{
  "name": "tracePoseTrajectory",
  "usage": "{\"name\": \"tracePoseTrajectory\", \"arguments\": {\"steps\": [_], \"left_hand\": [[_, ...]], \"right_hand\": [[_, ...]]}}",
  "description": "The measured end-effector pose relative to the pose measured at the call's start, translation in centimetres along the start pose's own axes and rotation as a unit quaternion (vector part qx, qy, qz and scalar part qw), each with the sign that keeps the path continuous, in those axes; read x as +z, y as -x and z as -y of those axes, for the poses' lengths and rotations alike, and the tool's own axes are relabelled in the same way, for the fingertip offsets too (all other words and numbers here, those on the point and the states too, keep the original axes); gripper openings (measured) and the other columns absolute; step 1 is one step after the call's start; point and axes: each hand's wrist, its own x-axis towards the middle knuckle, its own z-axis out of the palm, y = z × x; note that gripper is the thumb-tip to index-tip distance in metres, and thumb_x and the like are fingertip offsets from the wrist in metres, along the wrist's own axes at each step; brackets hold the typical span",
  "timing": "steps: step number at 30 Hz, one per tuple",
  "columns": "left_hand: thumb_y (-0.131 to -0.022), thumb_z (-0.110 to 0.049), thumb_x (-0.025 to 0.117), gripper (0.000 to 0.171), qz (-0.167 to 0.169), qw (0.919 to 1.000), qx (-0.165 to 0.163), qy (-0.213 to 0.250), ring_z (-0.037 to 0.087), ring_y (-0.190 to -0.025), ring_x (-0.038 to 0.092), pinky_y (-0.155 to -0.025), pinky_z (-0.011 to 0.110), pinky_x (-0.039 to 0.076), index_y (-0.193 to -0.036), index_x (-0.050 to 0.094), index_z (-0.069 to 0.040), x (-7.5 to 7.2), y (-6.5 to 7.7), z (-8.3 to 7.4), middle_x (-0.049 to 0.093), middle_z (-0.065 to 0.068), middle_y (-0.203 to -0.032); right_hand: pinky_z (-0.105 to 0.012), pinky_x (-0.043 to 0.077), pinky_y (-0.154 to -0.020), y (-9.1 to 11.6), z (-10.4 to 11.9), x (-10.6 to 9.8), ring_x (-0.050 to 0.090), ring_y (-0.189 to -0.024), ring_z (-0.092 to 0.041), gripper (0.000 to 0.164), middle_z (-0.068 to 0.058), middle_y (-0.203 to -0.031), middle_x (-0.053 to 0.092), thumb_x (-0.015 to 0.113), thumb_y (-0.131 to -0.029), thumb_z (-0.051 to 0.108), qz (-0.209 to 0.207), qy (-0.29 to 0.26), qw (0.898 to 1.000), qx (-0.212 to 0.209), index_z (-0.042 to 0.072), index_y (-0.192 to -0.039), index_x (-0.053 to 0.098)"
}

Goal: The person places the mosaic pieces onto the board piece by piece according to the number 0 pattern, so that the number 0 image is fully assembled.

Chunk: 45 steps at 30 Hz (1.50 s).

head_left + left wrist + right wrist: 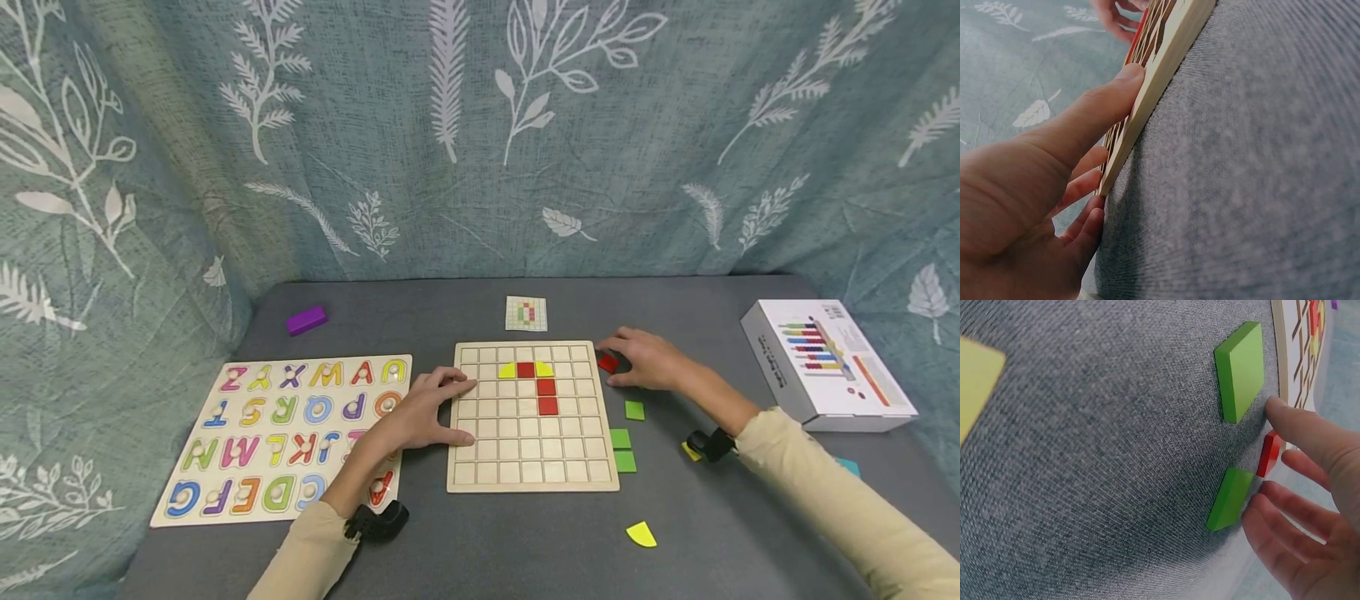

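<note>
A wooden grid board carries red square tiles and two yellow quarter-round tiles. At the board's left edge rests my left hand, its thumb and fingers spread along the rim. Off the upper right edge, a loose red square tile lies between the thumb and fingers of my right hand. The right wrist view shows this red tile with the thumb and fingers apart around it, no pinch visible. Green square tiles lie close by, some beside the board's right edge.
Left of the board lies an alphabet puzzle. A patterned card is behind the board, a purple block at the back left. A white box stands right. A yellow quarter-round piece lies in front.
</note>
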Motion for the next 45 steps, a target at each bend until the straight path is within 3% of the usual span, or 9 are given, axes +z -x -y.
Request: {"name": "tracePoseTrajectory", "arguments": {"steps": [9, 20, 36, 45], "left_hand": [[-0.077, -0.041, 0.081, 0.081, 0.001, 1.0, -0.003, 0.0, 0.031, -0.127, 0.037, -0.102, 0.054, 0.037, -0.146, 0.046, -0.016, -0.18, -0.05, -0.09, 0.041, 0.009, -0.145], [-0.077, -0.042, 0.081, 0.081, 0.002, 0.9999, -0.009, 0.004, 0.031, -0.129, 0.036, -0.103, 0.054, 0.037, -0.146, 0.046, -0.017, -0.11, 0.01, -0.17, 0.04, 0.009, -0.146], [-0.077, -0.042, 0.081, 0.081, 0.002, 1.0, -0.008, 0.0, 0.03, -0.127, 0.037, -0.103, 0.053, 0.038, -0.146, 0.046, -0.017, 0.12, 0.1, -0.06, 0.041, 0.009, -0.145], [-0.077, -0.042, 0.081, 0.081, -0.002, 1.0, -0.005, -0.002, 0.03, -0.127, 0.037, -0.103, 0.053, 0.038, -0.146, 0.047, -0.016, 0.04, 0.13, -0.12, 0.041, 0.009, -0.144]], "right_hand": [[-0.046, 0.049, -0.078, 0.24, -0.05, 0.14, 0.059, -0.095, -0.027, 0.04, -0.013, -0.112, 0.06, 0.077, -0.083, 0.025, -0.016, 0.001, 1.0, -0.014, 0.011, -0.119, 0.066], [-0.045, 0.051, -0.078, 0.43, 0.52, -0.4, 0.061, -0.097, -0.032, 0.036, -0.017, -0.114, 0.06, 0.075, -0.084, 0.017, 0.004, 0.023, 0.999, -0.032, 0.005, -0.117, 0.068], [-0.042, 0.052, -0.08, 0.6, 0.22, -0.14, 0.061, -0.099, -0.031, 0.037, -0.02, -0.116, 0.056, 0.072, -0.085, 0.006, 0.028, -0.021, 0.998, -0.053, -0.002, -0.12, 0.066], [-0.037, 0.051, -0.073, 0.68, 0.08, 0.18, 0.061, -0.09, -0.025, 0.032, -0.017, -0.11, 0.058, 0.073, -0.084, 0.005, -0.01, -0.012, 0.997, -0.07, 0.001, -0.115, 0.069]]}}
